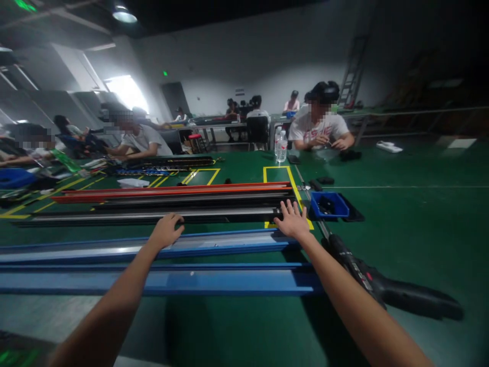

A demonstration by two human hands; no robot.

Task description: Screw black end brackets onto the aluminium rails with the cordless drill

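Note:
Several long rails lie side by side across the green table (420, 219). My left hand (167, 230) is at the near edge of a black rail (229, 213), its fingers slightly curled and apart, with nothing seen in them. Near the right end of that rail, my right hand (293, 220) has its fingers spread and holds nothing. Beyond the black rails lies a red rail (171, 191). Closer to me are two blue rails (244, 280), the farther one just below both hands.
Right of my right hand are a blue bin (329, 205) with dark items and a black power screwdriver (355, 270). Water bottles (281, 147) stand farther back. Across the table a person (321, 125) handles something small. More people sit at the left.

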